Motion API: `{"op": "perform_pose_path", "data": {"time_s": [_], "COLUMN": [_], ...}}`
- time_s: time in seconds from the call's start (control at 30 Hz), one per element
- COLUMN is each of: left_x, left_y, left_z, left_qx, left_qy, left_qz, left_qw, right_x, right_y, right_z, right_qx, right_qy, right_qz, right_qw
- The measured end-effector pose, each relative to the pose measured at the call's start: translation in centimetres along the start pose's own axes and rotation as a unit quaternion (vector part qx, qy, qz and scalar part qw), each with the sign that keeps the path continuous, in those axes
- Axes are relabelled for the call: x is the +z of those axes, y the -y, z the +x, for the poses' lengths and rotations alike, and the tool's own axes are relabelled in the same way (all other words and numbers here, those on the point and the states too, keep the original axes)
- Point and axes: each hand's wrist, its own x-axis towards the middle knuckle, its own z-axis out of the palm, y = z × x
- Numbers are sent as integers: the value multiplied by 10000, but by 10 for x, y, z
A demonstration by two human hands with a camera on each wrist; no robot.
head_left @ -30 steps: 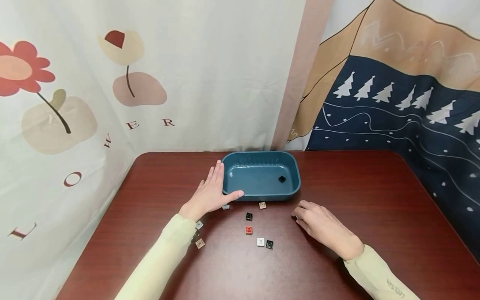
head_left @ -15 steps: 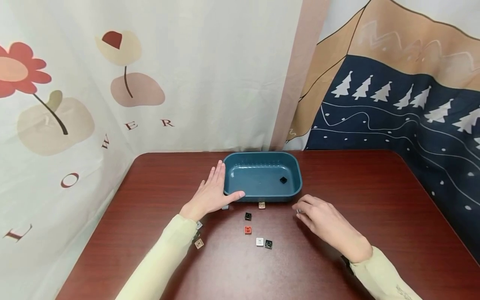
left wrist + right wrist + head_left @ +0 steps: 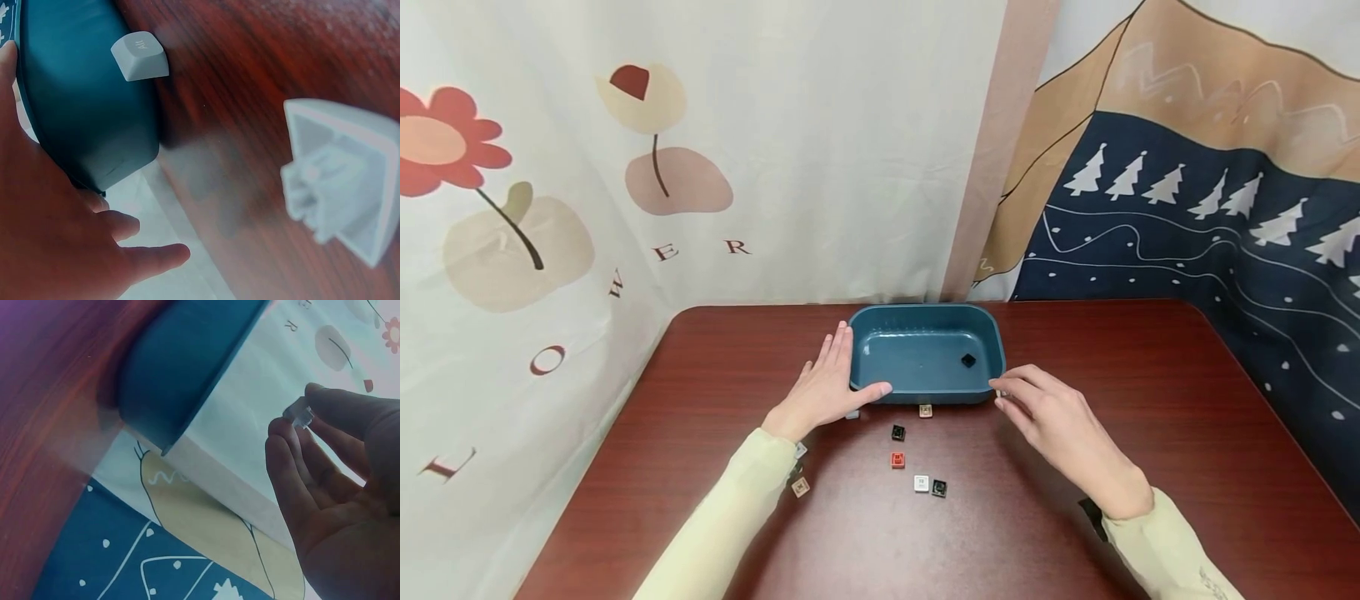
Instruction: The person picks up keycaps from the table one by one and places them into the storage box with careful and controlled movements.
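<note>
The reddish-brown tabletop [image 3: 1150, 400] had streaked wood grain, rounded far corners and a pale sheen towards its near side. At the middle of its far edge stood a teal bin [image 3: 940, 398]. Close to the bin's near left corner sat a pale grey keycap [image 3: 140, 57] marked "Alt"; whether the two touched was unclear. Farther right, a beige keycap [image 3: 926, 411] lay just before the near wall. Nearer came a black keycap [image 3: 898, 432], a red keycap [image 3: 897, 460], then a white keycap [image 3: 921, 483] just beside a second black keycap [image 3: 939, 488]. Off to the left, a pale keycap [image 3: 801, 451], a partly hidden dark keycap [image 3: 796, 469] and a second beige keycap [image 3: 801, 486] lay close together.
</note>
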Motion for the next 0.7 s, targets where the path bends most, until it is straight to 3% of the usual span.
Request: {"op": "perform_pose_path", "data": {"time_s": [0.43,0.7], "left_x": [2,1], "left_y": [2,1], "left_z": [0,1], "left_qx": [18,1], "left_qy": [20,34], "left_qz": [40,17], "left_qw": [10000,10000], "right_x": [4,11], "right_y": [1,-1], "right_z": [12,25], "right_qx": [199,485], "right_qy": [-152,-40], "right_qz": [200,307], "right_qw": [9995,9983]}}
